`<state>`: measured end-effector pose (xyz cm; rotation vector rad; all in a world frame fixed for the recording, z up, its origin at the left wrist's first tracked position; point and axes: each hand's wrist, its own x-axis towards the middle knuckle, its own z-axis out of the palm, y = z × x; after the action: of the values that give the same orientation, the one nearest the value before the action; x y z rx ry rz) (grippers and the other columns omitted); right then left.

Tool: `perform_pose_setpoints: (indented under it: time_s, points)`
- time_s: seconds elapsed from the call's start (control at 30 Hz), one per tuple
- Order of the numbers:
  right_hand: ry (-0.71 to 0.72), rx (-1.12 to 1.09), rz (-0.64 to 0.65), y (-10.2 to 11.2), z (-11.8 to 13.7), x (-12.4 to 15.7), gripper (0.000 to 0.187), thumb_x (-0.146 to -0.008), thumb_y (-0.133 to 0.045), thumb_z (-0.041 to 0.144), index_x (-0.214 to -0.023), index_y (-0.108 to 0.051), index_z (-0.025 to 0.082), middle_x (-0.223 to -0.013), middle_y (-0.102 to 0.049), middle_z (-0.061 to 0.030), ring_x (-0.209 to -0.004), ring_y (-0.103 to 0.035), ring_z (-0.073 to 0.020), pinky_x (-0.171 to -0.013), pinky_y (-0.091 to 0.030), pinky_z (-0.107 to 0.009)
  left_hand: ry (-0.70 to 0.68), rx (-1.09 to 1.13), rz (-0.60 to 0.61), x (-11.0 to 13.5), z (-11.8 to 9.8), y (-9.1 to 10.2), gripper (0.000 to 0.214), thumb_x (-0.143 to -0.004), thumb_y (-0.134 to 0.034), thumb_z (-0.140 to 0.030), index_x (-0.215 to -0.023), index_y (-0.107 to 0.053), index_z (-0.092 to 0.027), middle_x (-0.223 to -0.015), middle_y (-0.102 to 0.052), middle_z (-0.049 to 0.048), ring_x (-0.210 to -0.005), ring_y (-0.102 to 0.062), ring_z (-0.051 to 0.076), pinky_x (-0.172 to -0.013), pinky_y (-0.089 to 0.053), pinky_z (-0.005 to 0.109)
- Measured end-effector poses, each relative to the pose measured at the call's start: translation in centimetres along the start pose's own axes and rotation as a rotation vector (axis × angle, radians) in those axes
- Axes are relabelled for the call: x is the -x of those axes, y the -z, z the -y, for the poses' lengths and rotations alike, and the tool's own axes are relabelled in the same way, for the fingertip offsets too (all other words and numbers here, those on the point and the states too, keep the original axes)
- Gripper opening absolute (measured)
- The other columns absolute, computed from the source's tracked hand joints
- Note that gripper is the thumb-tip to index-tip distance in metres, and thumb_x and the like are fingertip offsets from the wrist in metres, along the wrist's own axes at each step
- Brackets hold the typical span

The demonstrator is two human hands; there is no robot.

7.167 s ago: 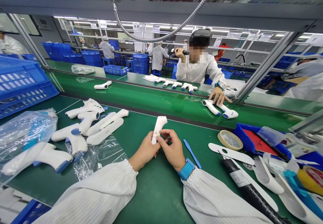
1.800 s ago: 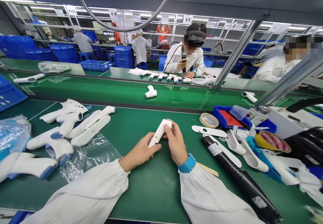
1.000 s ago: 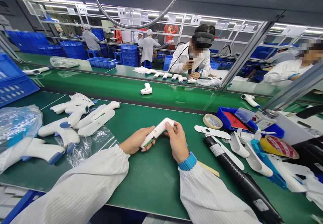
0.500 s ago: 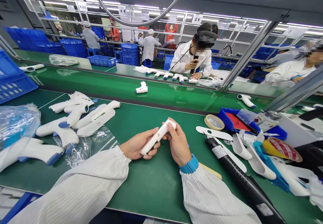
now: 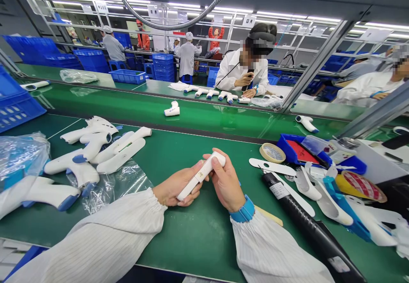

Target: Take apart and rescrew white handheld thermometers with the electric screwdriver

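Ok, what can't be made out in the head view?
Head view:
The white housing: print too small to read; underside hidden by the left hand and right hand.
The black screwdriver: label too small to read; tail end cut off by the bottom edge.
The clear bag: contents blurred by the plastic; part cut off by the left edge.
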<state>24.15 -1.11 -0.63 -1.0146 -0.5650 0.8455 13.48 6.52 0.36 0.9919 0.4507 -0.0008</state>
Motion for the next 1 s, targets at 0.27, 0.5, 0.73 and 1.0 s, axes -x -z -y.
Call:
perform_pose_setpoints:
  time_s: [0.27, 0.5, 0.73, 1.0]
  points:
    - [0.049, 0.078, -0.029, 0.2, 0.0, -0.2, 0.037, -0.076, -0.061, 0.035, -0.108, -0.046, 0.022, -0.099, -0.063, -0.0036, -0.081, -0.058, -0.0145, -0.07, -0.046, -0.027, -0.098, -0.191, -0.118, -0.4, -0.1, 0.3, 0.043, -0.08, -0.042, -0.057, -0.081, -0.052, -0.016, -0.061, -0.057, -0.0003, -0.037, -0.048, 0.007, -0.033, -0.037, 0.017]
    - [0.053, 0.125, -0.039, 0.0, 0.1, -0.1, 0.037, -0.076, -0.06, 0.037, -0.107, -0.048, 0.022, -0.096, -0.064, -0.004, -0.085, -0.06, -0.0172, -0.077, -0.047, -0.031, -0.121, -0.156, -0.054, -0.1, 0.1, -0.2, 0.028, -0.077, -0.055, -0.044, -0.077, -0.047, -0.017, -0.062, -0.05, -0.0039, -0.04, -0.042, 0.004, -0.038, -0.034, 0.017]
    - [0.043, 0.115, -0.063, 0.3, 0.0, -0.4, 0.039, -0.075, -0.06, 0.041, -0.107, -0.047, 0.022, -0.094, -0.064, -0.0048, -0.08, -0.06, -0.0184, -0.072, -0.049, -0.033, -0.116, -0.294, -0.01, -0.1, 0.0, -0.2, 0.024, -0.073, -0.059, -0.036, -0.084, -0.048, -0.017, -0.073, -0.053, -0.0015, -0.051, -0.047, 0.007, -0.044, -0.033, 0.019]
    - [0.104, 0.337, -0.127, 1.4, 0.3, -1.0, 0.035, -0.075, -0.058, 0.04, -0.103, -0.051, 0.02, -0.089, -0.063, -0.003, -0.079, -0.059, -0.0153, -0.069, -0.049, -0.028, -0.102, -0.519, -0.141, -0.1, 0.1, -0.1, 0.019, -0.073, -0.056, -0.03, -0.085, -0.047, -0.019, -0.063, -0.047, -0.005, -0.048, -0.041, 0.007, -0.044, -0.032, 0.019]
